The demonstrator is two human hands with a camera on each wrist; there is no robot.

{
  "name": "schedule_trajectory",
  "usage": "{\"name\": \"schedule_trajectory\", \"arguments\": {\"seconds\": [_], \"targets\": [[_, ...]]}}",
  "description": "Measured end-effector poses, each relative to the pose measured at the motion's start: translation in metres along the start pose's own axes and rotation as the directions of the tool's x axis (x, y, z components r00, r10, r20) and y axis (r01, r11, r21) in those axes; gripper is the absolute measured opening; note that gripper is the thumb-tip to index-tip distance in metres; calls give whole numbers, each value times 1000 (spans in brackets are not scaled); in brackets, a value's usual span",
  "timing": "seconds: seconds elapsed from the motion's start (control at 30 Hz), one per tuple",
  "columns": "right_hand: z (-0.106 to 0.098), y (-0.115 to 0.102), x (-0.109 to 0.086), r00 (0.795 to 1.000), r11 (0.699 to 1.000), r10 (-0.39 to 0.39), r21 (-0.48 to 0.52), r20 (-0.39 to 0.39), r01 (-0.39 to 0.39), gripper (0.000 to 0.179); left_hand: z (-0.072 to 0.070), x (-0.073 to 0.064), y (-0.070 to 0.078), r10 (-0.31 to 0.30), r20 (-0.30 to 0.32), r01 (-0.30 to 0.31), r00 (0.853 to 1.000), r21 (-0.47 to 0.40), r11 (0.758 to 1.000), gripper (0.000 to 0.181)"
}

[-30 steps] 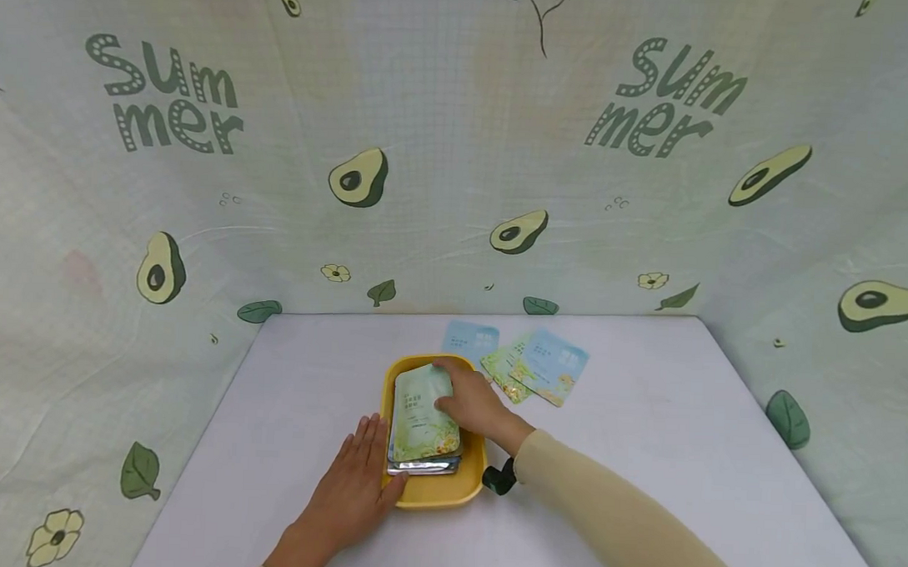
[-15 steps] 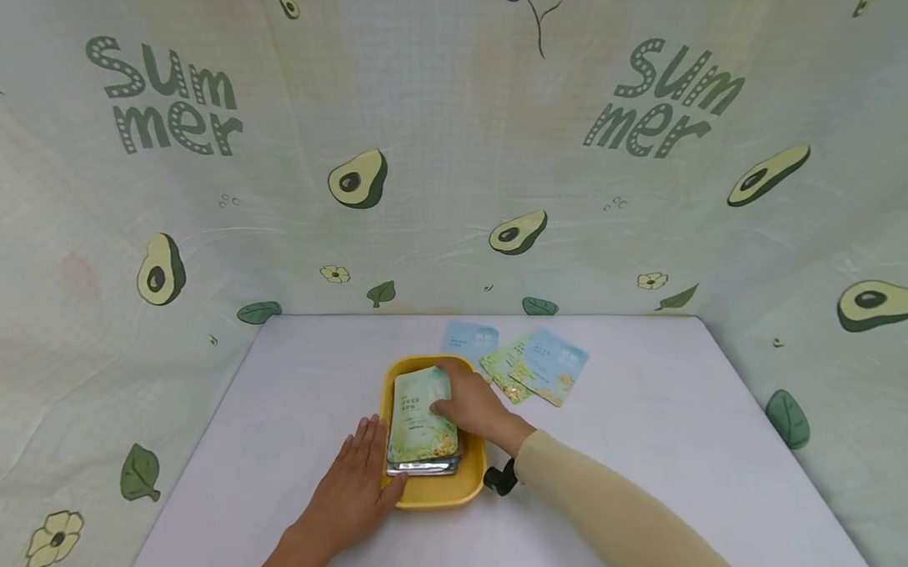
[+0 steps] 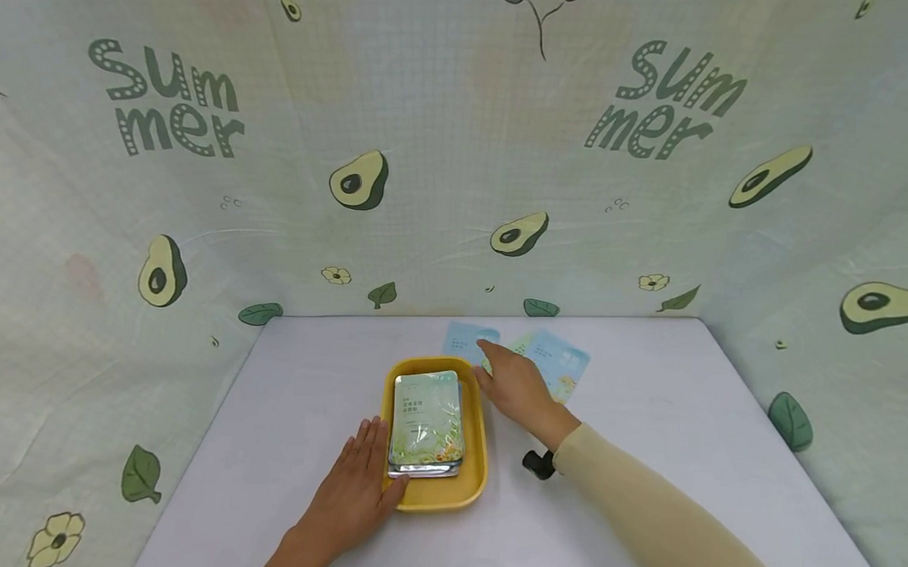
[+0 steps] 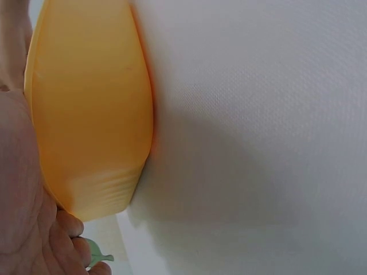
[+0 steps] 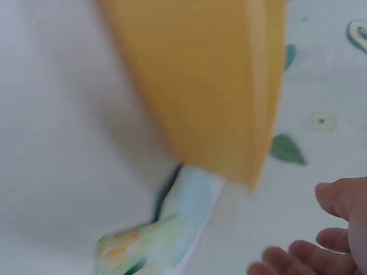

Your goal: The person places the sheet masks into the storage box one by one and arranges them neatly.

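A yellow plastic basket [image 3: 477,451] stands on the white table. Inside it lies a stack of flat packets, topped by a pale green packet [image 3: 427,416] with printed flowers; silvery edges show beneath. My left hand [image 3: 348,484] lies along the basket's left side with straight fingers, its thumb by the front rim. My right hand [image 3: 521,390] is past the basket's right back corner, fingers loosely extended and nothing held. It hovers over a light blue packet [image 3: 463,338], a partly covered green packet [image 3: 523,343] and another blue packet [image 3: 566,361].
A black strap-mounted device [image 3: 539,465] sits at the right wrist. Behind the table [image 3: 644,424] hangs a pale cloth [image 3: 431,91] printed with avocados, leaves and the word summer; it also runs down both sides.
My right hand has let go of the green packet, which now lies on the stack, and moved right and back out of the basket. The left hand stays in place.
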State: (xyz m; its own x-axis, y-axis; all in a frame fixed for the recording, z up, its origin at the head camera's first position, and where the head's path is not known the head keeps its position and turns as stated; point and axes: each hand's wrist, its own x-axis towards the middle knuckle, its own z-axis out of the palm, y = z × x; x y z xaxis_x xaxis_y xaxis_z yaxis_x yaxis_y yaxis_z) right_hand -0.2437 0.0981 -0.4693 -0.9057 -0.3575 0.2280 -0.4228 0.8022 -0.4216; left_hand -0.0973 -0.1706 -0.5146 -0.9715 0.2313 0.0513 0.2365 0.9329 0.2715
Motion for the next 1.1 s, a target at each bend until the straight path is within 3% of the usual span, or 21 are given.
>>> {"name": "schedule_trajectory", "arguments": {"seconds": [0.17, 0.4, 0.63, 0.93, 1.03, 1.1], "targets": [[5, 50, -11, 999, 987, -46, -151, 27, 50, 70, 0, 0, 0, -5, 7, 5, 1000, -4, 1000, 83], [10, 101, -35, 976, 959, -31, -271, 214, 89, 77, 0, -1, 1, -10, 12, 10, 1000, -10, 1000, 83], [3, 123, -53, 938, 945, -109, -257, 328, 200, 73, 0, -1, 0, -6, 9, 6, 1000, -3, 1000, 83], [-7, 143, -80, 900, 883, -238, -304, 365, 357, 66, 1, 1, -2, -21, 44, 22, 999, -16, 1000, 84], [-12, 149, -86, 898, 870, -265, -315, 352, 380, 59, 1, 1, -2, -21, 50, 22, 999, -14, 1000, 84], [-15, 152, -85, 908, 871, -269, -321, 321, 372, 55, 2, 1, -2, -18, 51, 19, 999, -8, 1000, 84]]}}
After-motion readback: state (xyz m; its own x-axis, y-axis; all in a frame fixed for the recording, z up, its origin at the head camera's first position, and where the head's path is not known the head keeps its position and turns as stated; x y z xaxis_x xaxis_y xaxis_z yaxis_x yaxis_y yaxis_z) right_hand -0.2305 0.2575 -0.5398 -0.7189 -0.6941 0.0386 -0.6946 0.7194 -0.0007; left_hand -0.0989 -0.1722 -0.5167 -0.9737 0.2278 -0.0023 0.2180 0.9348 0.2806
